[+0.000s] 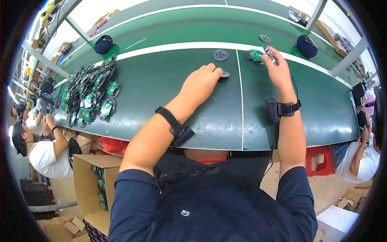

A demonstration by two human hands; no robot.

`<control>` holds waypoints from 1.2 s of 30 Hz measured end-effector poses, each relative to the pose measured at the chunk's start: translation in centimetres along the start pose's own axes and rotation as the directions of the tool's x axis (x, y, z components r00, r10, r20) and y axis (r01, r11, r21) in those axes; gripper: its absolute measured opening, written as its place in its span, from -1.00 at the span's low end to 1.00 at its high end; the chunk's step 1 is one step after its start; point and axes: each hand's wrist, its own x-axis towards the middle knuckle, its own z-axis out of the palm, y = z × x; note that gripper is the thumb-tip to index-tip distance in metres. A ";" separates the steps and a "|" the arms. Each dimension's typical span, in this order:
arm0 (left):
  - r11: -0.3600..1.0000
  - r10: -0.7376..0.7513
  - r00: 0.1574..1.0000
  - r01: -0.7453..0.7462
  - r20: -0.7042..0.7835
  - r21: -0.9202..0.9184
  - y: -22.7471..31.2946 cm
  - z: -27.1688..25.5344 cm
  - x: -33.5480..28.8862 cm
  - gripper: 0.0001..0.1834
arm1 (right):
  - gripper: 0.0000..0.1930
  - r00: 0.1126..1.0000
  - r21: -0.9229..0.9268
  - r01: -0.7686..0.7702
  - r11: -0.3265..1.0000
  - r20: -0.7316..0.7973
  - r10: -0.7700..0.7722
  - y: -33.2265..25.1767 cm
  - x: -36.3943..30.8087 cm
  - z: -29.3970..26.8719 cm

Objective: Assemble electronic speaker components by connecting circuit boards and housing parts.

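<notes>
My left hand [202, 82] is closed, fingertips down, on the edge of a dark grey round disc [225, 74] close to the table top. Just beyond it another grey round disc with holes [220, 55] lies flat. To the right of the white line, my right hand [279, 71] pinches a small shiny grey part [271, 56], blurred and partly covered by the fingers. Beside those fingertips lies a round piece with a green circuit board [255, 55]. Both wrists wear black straps with small boxes.
A heap of round pieces with green circuit boards [90, 92] covers the table's left end. One more disc [265, 38] sits on the far ledge, between two dark round cushions [103, 44] [307, 46]. A cardboard box [92, 161] stands lower left; co-workers sit at both sides.
</notes>
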 end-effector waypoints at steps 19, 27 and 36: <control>0.871 -0.384 0.918 0.395 0.096 -0.292 -2.4 2.0 0.1 -0.78 | -0.51 0.844 -0.370 0.394 0.841 0.509 -0.172 -1.8 -2.5 -0.8; 0.735 -0.448 0.890 0.418 0.081 -0.534 -2.7 2.4 -0.1 -0.77 | -0.43 0.926 -0.650 -0.127 0.750 0.192 0.324 -1.8 -1.3 -2.6; 0.749 -0.464 0.877 0.463 0.124 -0.474 -3.3 0.8 -1.3 -0.73 | -0.35 0.924 -0.585 -0.025 0.810 0.296 0.242 -1.9 -2.2 -1.5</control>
